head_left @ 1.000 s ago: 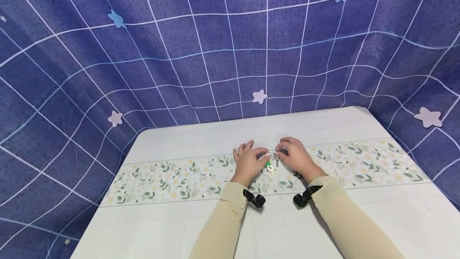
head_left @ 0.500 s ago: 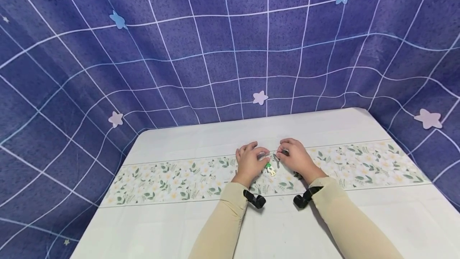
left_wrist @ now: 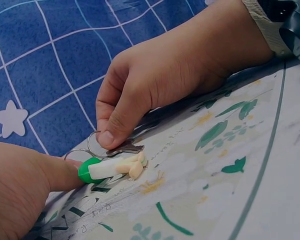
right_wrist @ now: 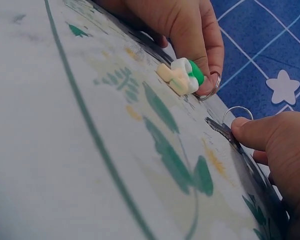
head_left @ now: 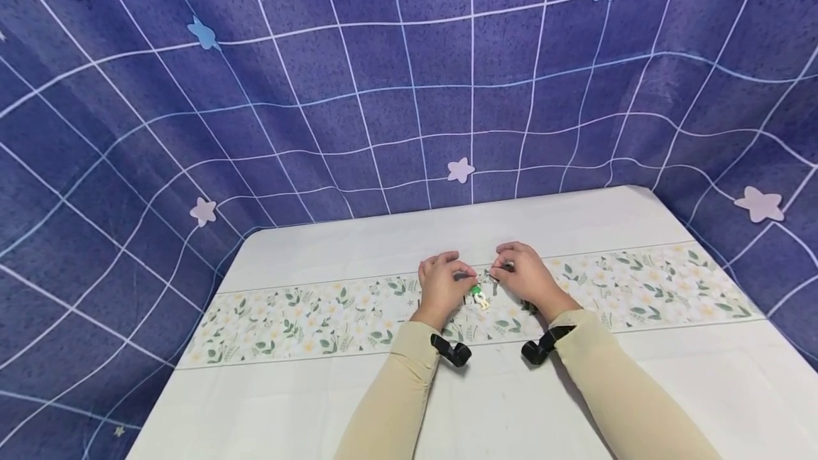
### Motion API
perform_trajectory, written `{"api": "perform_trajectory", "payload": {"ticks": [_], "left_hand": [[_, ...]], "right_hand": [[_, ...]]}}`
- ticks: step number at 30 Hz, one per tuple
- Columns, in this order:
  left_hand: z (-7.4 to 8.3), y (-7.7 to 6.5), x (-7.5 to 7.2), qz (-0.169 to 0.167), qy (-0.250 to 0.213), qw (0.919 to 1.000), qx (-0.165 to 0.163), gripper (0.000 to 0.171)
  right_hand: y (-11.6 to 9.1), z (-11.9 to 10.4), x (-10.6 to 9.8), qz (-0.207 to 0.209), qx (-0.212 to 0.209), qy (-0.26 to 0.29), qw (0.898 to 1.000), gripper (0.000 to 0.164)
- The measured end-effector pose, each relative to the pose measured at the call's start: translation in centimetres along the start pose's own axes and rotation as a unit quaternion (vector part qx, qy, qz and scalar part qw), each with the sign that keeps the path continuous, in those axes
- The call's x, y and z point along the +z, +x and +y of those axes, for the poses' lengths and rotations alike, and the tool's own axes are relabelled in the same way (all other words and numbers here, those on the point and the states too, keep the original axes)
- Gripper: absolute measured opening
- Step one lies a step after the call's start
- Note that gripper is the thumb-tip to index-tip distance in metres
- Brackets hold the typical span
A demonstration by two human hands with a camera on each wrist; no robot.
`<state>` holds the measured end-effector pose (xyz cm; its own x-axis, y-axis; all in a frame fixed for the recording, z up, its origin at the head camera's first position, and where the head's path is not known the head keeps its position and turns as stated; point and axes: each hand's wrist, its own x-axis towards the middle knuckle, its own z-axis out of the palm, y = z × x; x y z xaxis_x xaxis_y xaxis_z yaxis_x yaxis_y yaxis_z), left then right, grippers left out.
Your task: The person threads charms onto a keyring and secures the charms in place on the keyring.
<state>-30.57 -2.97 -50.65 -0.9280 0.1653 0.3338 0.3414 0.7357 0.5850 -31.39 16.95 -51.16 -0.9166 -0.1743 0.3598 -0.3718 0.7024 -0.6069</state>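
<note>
In the head view my left hand pinches the ring end of a small charm with a green top and a white and cream body. The right wrist view shows that charm and its metal split ring at my left fingertips. My right hand pinches a small dark metal key with a thin split ring standing up behind the thumb. In the left wrist view the key lies close beside the charm. The two rings look apart, though fingers partly hide them.
Both hands work low over a white table crossed by a floral band. A blue grid-patterned curtain with stars hangs behind the table and along its sides. Black camera mounts sit on both wrists.
My left thumb and index finger have drawn closer together at the charm's ring end. The right hand stays in nearly the same spot with the key. The head view has shifted slightly.
</note>
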Motion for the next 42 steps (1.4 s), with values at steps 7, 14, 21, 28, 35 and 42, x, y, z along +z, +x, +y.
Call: {"api": "perform_trajectory", "payload": {"ticks": [7, 14, 21, 28, 35, 42], "left_hand": [[-0.04, 0.09, -0.11, 0.003, -0.023, 0.9994, -0.027, 0.013], [-0.05, 0.09, -0.30, 0.004, -0.052, 0.9978, -0.040, 0.014], [-0.24, 0.19, -0.28, 0.010, -0.070, 0.9968, -0.038, 0.013], [-0.31, 0.23, -0.07, 0.015, -0.089, 0.9953, -0.036, 0.011], [-0.13, 0.22, -0.05, 0.019, -0.098, 0.9948, -0.023, 0.012], [-0.02, 0.29, -0.23, 0.023, -0.100, 0.9947, -0.012, 0.013]], "right_hand": [[0.04, -0.10, -0.16, -0.006, 0.011, 0.019, 1.000, 0.012], [0.06, 0.01, -0.11, 0.000, 0.011, 0.053, 0.999, 0.015], [0.17, 0.17, -0.08, 0.012, 0.010, 0.088, 0.996, 0.014], [0.13, -0.10, -0.28, 0.018, 0.000, 0.102, 0.995, 0.013], [-0.02, -0.28, -0.23, 0.020, -0.007, 0.130, 0.991, 0.012], [0.06, -0.53, -0.12, 0.012, 0.000, 0.162, 0.987, 0.012]]}}
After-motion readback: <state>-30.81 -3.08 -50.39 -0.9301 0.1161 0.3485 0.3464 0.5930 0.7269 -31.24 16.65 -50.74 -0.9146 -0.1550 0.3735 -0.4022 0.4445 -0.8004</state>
